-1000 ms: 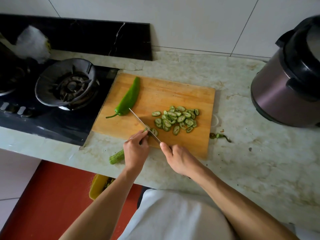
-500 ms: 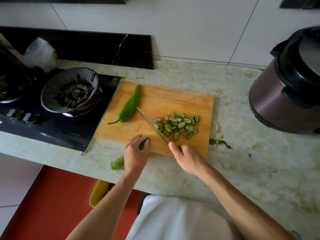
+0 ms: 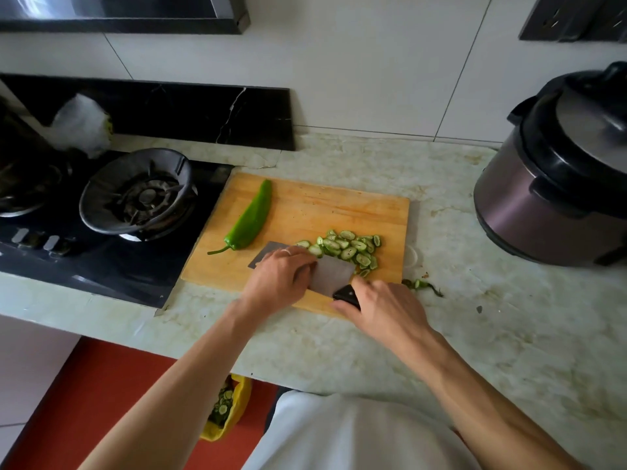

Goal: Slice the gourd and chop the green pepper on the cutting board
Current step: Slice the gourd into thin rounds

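The right hand (image 3: 383, 308) has its grip tight on the knife (image 3: 334, 274) handle. The left hand (image 3: 281, 276) lies flat and loose on the tilted blade. Gourd slices (image 3: 349, 247) sit at 3 o'clock on the cutting board (image 3: 339, 208); the green pepper (image 3: 251, 218) lies whole at 9 o'clock.

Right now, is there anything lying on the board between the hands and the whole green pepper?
Nothing visible. Bare cutting board separates the left hand and the cleaver blade from the green pepper. The gourd slices lie to the other side.
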